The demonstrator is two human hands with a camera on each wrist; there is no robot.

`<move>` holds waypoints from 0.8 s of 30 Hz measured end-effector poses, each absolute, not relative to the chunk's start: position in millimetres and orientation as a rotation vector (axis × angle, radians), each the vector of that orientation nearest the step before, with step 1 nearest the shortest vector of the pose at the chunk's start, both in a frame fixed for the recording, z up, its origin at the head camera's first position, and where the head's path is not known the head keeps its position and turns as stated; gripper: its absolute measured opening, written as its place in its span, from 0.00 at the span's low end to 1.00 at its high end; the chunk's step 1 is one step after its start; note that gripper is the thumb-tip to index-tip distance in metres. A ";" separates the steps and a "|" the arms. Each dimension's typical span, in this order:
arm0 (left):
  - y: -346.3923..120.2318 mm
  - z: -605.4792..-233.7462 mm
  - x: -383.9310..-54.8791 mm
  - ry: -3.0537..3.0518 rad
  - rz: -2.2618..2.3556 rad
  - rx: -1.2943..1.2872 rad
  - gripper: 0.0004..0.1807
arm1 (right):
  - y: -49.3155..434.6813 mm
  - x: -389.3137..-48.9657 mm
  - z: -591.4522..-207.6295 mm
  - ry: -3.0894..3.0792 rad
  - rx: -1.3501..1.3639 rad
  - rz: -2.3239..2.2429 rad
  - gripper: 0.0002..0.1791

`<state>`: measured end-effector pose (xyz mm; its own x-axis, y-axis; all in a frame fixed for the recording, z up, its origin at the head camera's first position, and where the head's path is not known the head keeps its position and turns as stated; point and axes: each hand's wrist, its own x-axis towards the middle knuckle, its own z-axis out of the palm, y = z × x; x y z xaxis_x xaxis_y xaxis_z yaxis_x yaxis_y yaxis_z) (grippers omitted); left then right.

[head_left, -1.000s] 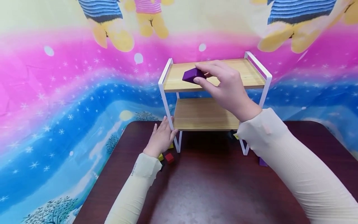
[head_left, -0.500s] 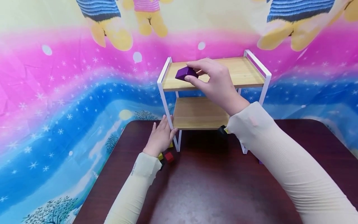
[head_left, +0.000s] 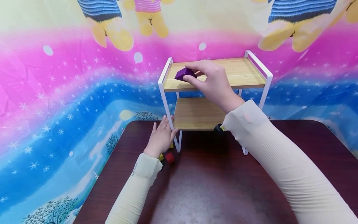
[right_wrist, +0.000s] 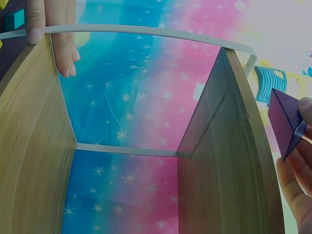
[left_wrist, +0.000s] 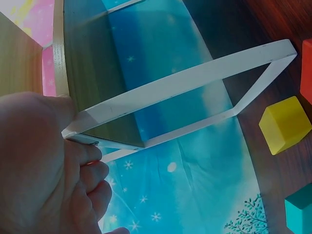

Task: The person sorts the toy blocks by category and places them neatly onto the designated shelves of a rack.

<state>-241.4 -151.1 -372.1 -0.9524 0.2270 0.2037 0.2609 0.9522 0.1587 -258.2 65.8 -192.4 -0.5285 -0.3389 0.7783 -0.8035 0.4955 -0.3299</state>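
Note:
My right hand (head_left: 213, 79) pinches a purple triangular block (head_left: 184, 74) between thumb and fingers. It is held over the left part of the top board of a two-tier shelf (head_left: 246, 73) with white metal sides. In the right wrist view the purple block (right_wrist: 285, 122) appears just off the top board's front edge. My left hand (head_left: 160, 137) holds the shelf's left front post at the lower board. Its thumb lies at the front and its fingers along the outer side, as the left wrist view of that hand (left_wrist: 53, 161) also shows.
On the dark table (head_left: 207, 189), left of the shelf, lie a red block (head_left: 169, 158), a yellow block (left_wrist: 285, 125) and a teal-looking block (left_wrist: 300, 209). My left forearm partly covers these in the head view. A patterned cloth (head_left: 70, 93) hangs behind the table.
My right hand has moved left over the top board with the purple block, and has nearly stopped in the last half second. The block is slightly turned. My left hand stays on the post.

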 end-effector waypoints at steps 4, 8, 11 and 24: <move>-151.3 -372.3 -241.2 -2.922 -0.270 -0.366 0.35 | 63.2 -258.7 -191.3 -2.113 0.932 0.933 0.22; -151.5 -372.7 -241.9 -2.923 -0.267 -0.363 0.35 | 60.0 -258.6 -190.4 -2.115 0.936 0.926 0.22; -151.7 -372.6 -242.3 -2.925 -0.270 -0.358 0.35 | 56.7 -258.6 -189.6 -2.112 0.948 0.923 0.22; -151.1 -373.3 -241.3 -2.935 -0.303 -0.352 0.35 | 44.6 -259.7 -189.4 -2.128 1.008 0.871 0.21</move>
<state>-241.3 -151.1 -373.3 -0.9578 0.2148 0.1911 0.2493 0.9516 0.1797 -259.7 44.6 -189.4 -0.5158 -0.4105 0.7519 -0.8199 0.4910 -0.2944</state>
